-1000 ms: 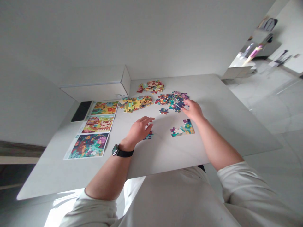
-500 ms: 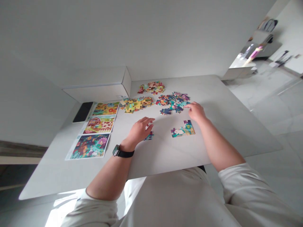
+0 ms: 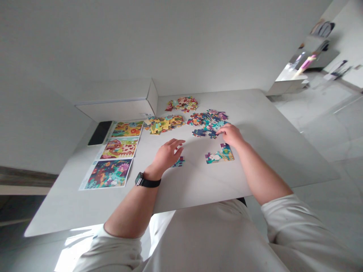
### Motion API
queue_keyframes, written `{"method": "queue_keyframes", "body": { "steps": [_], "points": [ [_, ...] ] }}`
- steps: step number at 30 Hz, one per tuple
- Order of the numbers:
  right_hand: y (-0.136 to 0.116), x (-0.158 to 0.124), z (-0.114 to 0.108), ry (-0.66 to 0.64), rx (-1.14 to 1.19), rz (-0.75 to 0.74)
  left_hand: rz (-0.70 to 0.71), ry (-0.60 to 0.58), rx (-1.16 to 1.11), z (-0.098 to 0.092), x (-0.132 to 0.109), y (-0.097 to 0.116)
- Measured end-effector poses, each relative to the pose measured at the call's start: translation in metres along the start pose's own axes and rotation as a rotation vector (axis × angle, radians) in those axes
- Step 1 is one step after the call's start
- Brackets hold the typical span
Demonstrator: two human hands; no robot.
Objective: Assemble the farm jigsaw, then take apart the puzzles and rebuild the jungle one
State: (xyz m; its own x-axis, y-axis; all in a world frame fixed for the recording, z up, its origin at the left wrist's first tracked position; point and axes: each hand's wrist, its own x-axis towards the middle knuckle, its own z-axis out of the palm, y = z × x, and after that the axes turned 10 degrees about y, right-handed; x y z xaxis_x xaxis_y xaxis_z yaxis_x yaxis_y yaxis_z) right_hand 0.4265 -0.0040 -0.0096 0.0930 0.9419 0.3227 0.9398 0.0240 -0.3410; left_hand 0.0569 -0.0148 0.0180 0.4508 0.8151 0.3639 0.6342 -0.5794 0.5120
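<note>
My left hand (image 3: 169, 153), with a black watch (image 3: 146, 182) on its wrist, hovers palm down with fingers apart and nothing in them. Partly under it lies a small joined bit of blue-teal puzzle (image 3: 179, 162). My right hand (image 3: 231, 135) is curled at the near right edge of the dark puzzle pile (image 3: 208, 119), its fingertips closed on a dark blue puzzle piece (image 3: 212, 134). The thumb's contact is hidden. Just below that hand lies an L-shaped joined section (image 3: 221, 155) showing a white rabbit.
A yellow puzzle pile (image 3: 164, 124) and a red-pink pile (image 3: 183, 104) lie farther back. On the left are a printed picture sheet (image 3: 109, 173) with three scenes and a black phone (image 3: 100, 133). A white box (image 3: 113, 111) stands behind, against the wall.
My right hand has moved slightly left and nearer, and the dark blue piece at its fingertips has shifted toward me. My left hand has stayed almost still.
</note>
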Motion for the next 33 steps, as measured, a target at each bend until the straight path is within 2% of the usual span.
{"method": "queue_keyframes", "body": {
  "steps": [6,13,18,24,29,33],
  "points": [
    [0.000,0.000,0.001,0.004,-0.006,-0.002,-0.003,-0.001,0.004,0.002,0.000,-0.004],
    [-0.006,-0.002,0.004,-0.036,0.066,-0.156,-0.001,-0.003,0.002,0.004,-0.001,-0.006],
    [0.002,0.001,0.002,0.037,-0.028,-0.067,-0.001,-0.005,-0.006,0.004,-0.001,-0.004],
    [0.010,0.002,0.004,-0.002,-0.090,-0.011,0.019,0.027,-0.021,0.004,0.000,-0.007],
    [0.007,0.002,-0.005,-0.034,-0.151,0.062,0.069,0.089,0.048,0.002,0.008,-0.003],
    [0.003,0.003,-0.013,-0.049,-0.191,0.146,0.175,0.022,0.109,0.006,0.023,0.008]
  ]
}}
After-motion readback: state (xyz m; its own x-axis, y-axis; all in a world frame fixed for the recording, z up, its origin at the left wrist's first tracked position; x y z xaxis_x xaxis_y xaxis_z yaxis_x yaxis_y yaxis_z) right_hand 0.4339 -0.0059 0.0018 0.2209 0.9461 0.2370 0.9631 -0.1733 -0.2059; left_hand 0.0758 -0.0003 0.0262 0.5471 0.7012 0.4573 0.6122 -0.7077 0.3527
